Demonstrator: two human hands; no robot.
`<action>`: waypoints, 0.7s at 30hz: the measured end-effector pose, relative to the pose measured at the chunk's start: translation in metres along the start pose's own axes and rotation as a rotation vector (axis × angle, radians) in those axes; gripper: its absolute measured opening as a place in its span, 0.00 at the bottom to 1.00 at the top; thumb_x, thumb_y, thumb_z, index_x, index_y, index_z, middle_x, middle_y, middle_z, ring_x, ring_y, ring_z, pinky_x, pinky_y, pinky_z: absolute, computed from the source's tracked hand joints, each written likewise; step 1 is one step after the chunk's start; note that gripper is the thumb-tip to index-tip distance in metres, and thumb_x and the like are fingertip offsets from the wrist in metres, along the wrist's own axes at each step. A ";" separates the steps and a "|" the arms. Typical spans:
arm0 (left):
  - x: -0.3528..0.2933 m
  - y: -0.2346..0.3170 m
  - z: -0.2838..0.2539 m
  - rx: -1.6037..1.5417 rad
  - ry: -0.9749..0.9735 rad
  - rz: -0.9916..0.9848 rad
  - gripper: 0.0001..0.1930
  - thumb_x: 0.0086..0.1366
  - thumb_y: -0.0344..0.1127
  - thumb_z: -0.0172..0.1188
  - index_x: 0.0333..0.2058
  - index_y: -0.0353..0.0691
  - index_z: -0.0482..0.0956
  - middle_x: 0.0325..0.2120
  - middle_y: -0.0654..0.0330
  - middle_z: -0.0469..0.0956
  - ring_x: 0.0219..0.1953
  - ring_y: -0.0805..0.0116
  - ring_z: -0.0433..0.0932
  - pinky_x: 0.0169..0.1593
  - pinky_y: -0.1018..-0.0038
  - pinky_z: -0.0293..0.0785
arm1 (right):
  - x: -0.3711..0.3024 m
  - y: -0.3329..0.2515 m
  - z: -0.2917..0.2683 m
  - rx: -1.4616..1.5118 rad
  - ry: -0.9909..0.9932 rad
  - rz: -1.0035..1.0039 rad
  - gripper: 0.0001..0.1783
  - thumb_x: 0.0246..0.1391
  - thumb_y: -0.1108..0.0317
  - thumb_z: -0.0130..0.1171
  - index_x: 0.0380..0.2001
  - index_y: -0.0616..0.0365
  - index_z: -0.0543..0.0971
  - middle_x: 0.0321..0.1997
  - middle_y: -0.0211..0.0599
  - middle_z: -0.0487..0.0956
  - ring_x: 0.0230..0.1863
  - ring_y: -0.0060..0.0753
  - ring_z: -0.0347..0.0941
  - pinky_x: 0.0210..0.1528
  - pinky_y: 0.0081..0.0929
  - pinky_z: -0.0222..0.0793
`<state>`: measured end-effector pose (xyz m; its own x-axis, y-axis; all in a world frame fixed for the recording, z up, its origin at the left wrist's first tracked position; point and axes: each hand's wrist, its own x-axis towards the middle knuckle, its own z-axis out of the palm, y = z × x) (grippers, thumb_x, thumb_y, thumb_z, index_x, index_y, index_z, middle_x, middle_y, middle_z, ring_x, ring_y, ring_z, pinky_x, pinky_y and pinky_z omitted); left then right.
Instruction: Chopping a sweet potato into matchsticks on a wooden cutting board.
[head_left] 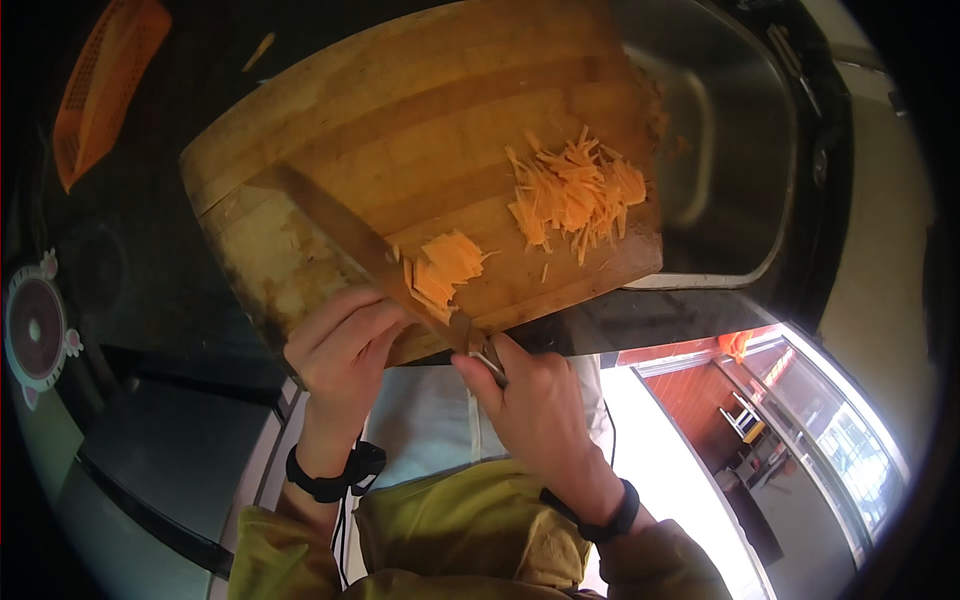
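A kitchen knife [350,228] lies slantwise over the wooden cutting board [430,110], its tip toward the far left. My right hand [535,395] is closed round its handle at the board's near edge. On the near side of the blade, my left hand [345,345] has its fingers bent and pressed together, fingertips close to the blade. Whatever lies under those fingertips is hidden. Just right of the blade sits a small pile of orange carrot slices and strips [450,262]. A larger heap of carrot shreds [575,190] rests at the board's right side.
A steel sink [740,150] adjoins the board's right end. An orange perforated plastic basket [108,85] stands at the far left on the dark counter. A round animal-shaped mat or coaster [38,330] is at the left. A small orange scrap [259,50] lies beyond the board.
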<state>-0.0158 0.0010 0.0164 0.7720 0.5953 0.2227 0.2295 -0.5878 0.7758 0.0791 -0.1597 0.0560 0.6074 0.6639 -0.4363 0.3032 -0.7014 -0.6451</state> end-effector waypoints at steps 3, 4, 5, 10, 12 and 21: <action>0.008 0.002 0.006 -0.028 0.008 0.041 0.10 0.44 0.18 0.71 0.28 0.33 0.84 0.27 0.57 0.81 0.26 0.63 0.80 0.30 0.75 0.75 | 0.009 0.003 -0.003 -0.031 0.035 0.016 0.25 0.59 0.48 0.64 0.22 0.59 0.74 0.11 0.47 0.72 0.14 0.57 0.71 0.15 0.43 0.66; 0.010 0.003 0.005 -0.039 -0.004 0.013 0.10 0.45 0.18 0.71 0.28 0.33 0.84 0.27 0.57 0.82 0.26 0.63 0.80 0.30 0.74 0.75 | 0.009 0.003 -0.003 -0.026 0.018 0.035 0.25 0.59 0.48 0.63 0.22 0.59 0.75 0.11 0.47 0.72 0.14 0.57 0.71 0.15 0.43 0.66; 0.010 0.003 0.004 -0.051 -0.016 -0.015 0.09 0.45 0.19 0.72 0.28 0.33 0.84 0.28 0.58 0.82 0.27 0.63 0.80 0.30 0.74 0.76 | 0.007 0.002 -0.004 -0.026 0.019 0.034 0.25 0.59 0.48 0.63 0.22 0.59 0.75 0.11 0.47 0.72 0.14 0.57 0.71 0.15 0.43 0.66; 0.003 -0.003 0.001 -0.016 -0.014 0.005 0.10 0.44 0.17 0.71 0.28 0.33 0.84 0.28 0.57 0.82 0.27 0.62 0.81 0.31 0.75 0.76 | -0.005 -0.010 -0.015 0.026 -0.054 0.031 0.25 0.60 0.49 0.63 0.21 0.58 0.71 0.08 0.41 0.69 0.11 0.51 0.69 0.14 0.40 0.63; 0.002 -0.003 -0.001 0.004 -0.014 0.010 0.11 0.44 0.17 0.70 0.29 0.33 0.84 0.27 0.56 0.82 0.27 0.61 0.81 0.31 0.75 0.76 | -0.007 -0.014 -0.017 0.014 -0.062 0.017 0.25 0.60 0.49 0.63 0.20 0.58 0.70 0.08 0.40 0.68 0.11 0.50 0.68 0.14 0.39 0.62; 0.001 -0.007 0.006 0.044 0.059 0.103 0.12 0.42 0.17 0.70 0.28 0.34 0.85 0.26 0.56 0.82 0.26 0.62 0.81 0.29 0.75 0.76 | -0.009 -0.013 -0.020 -0.009 -0.059 -0.002 0.25 0.59 0.50 0.64 0.21 0.58 0.70 0.09 0.41 0.68 0.11 0.50 0.69 0.13 0.39 0.62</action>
<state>-0.0136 0.0028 0.0075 0.7565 0.5614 0.3353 0.1775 -0.6698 0.7210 0.0848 -0.1619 0.0808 0.5627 0.6789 -0.4716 0.3106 -0.7024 -0.6405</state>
